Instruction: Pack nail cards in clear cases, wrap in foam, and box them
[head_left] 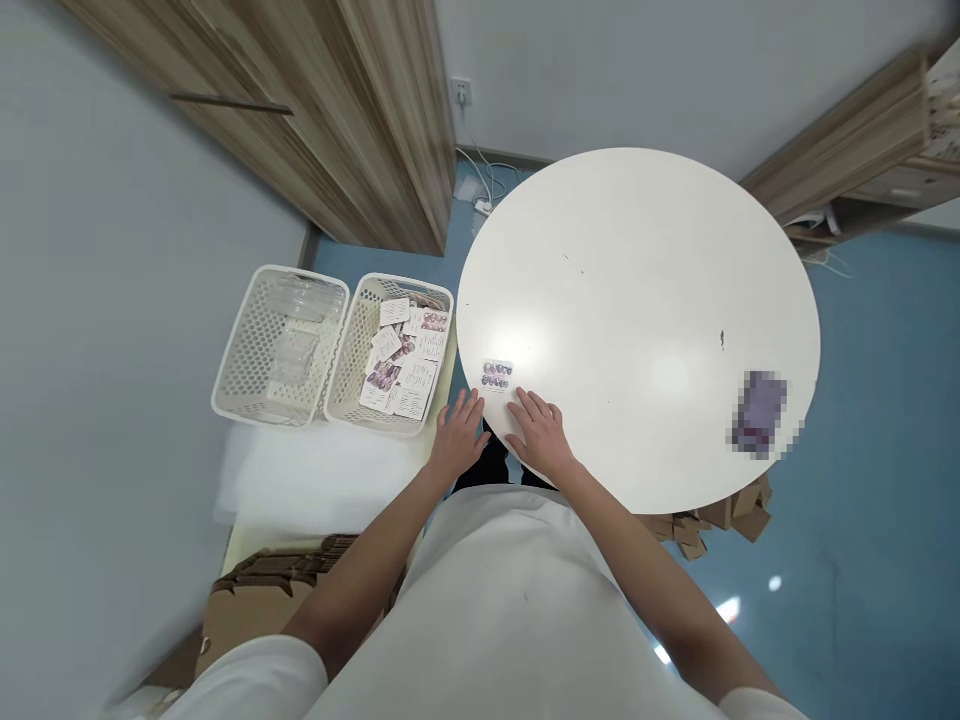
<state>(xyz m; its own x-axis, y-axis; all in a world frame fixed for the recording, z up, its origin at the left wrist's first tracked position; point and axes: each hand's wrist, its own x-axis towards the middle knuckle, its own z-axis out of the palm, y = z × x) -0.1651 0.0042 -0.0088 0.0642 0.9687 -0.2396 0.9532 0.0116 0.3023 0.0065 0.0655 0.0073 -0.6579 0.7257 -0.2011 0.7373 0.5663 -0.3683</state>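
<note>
A small card of press-on nails (496, 376), in purple and pink tones, lies flat near the left edge of the round white table (637, 280). My left hand (457, 436) is at the table's rim, just below and left of the card, with its fingers spread and nothing in it. On the tabletop to the lower right of the card rests my right hand (541, 432), fingers apart and holding nothing. Both hands are close to the card but do not cover it.
Left of the table, one white basket (337, 400) holds several printed cards, some with nails. Another white basket (225, 390) contains clear plastic pieces. A blurred purple object (760, 412) lies at the table's right. Folded cardboard boxes (251, 615) are stacked at lower left.
</note>
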